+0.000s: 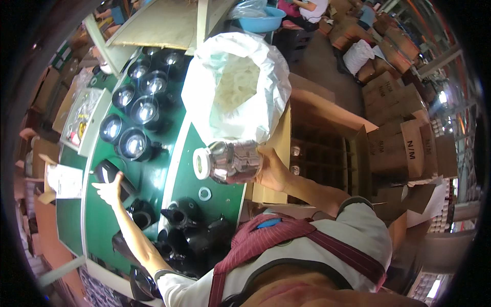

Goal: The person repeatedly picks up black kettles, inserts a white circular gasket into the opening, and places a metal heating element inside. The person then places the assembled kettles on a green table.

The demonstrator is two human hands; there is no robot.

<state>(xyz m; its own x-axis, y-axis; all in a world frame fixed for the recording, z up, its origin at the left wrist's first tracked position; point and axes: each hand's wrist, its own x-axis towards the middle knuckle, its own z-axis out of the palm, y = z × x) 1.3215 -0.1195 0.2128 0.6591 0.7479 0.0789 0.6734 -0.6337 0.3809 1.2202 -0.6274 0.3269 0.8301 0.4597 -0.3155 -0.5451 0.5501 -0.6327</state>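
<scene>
The big crinkled white plastic sack (238,84) hides most of its pale contents. The divided brown cardboard carton (327,148) stands beside the green bench (148,176), its cells dim. The right hand (271,171) grips a shiny silver metal flask with a white ring mouth (230,161), held sideways above the bench edge. The left hand (110,190), fingers spread, touches a glossy black jug shell (110,174).

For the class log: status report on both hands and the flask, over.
Right hand grips shiny steel flask, held sideways over green table. Left hand open, reaching to black jug body. White bag close behind flask.
</scene>
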